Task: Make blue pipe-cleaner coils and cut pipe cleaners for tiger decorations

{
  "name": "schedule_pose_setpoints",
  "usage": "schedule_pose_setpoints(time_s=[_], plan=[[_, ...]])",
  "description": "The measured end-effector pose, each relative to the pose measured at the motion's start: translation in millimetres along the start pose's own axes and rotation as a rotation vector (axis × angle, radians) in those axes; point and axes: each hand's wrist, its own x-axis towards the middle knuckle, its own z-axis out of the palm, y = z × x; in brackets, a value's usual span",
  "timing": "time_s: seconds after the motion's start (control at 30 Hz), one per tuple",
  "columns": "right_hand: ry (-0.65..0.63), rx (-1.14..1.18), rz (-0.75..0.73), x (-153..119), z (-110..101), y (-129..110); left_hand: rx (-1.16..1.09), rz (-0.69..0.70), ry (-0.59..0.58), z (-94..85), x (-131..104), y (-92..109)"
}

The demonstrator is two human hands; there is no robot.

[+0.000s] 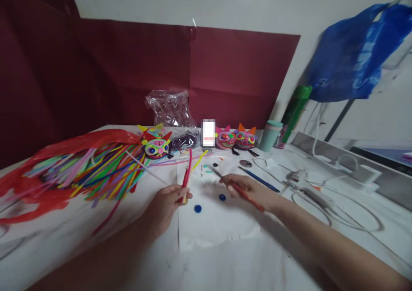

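Note:
Pinched in my left hand (174,201) are a few thin strips (189,166), pink, red and yellowish, standing upright above the fingers. My right hand (246,190) is wrapped round a slim tool with an orange-red handle (254,201); its dark tip points up and left. Between and below the hands, two small dark blue discs (197,208) lie on a white sheet (219,228). A yellow strip (200,160) and small green bits (206,169) are on the sheet beyond the hands.
Many coloured strips (106,166) lie on a red plastic bag (48,205) at left. Decorated animal heads (156,147) line the back, beside clear plastic (170,108). A mint bottle (271,136), a blue tool (259,179) and white cables (341,218) are at right.

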Motion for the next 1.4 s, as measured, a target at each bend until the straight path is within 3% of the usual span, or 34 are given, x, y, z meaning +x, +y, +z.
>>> schedule_pose_setpoints(time_s=[0.1, 0.2, 0.4, 0.67, 0.97, 1.4], plan=[[-0.117, -0.146, -0.009, -6, 25, -11, -0.024, 0.005, -0.053, 6.0, -9, 2], [-0.15, -0.208, 0.029, -14, 35, -14, -0.029, 0.012, -0.095, 8.3, -12, 1], [-0.161, -0.235, 0.056, -12, 36, -10, -0.012, 0.058, -0.072, 9.4, -12, -2], [-0.187, -0.177, 0.003, -10, 40, -9, 0.206, 0.059, -0.128, 13.6, -17, -7], [-0.207, -0.186, -0.015, -13, 42, -13, 0.231, 0.075, -0.147, 12.5, -17, -10], [-0.254, -0.015, 0.076, -14, 44, -15, 0.267, 0.069, -0.155, 13.2, -19, -6]])
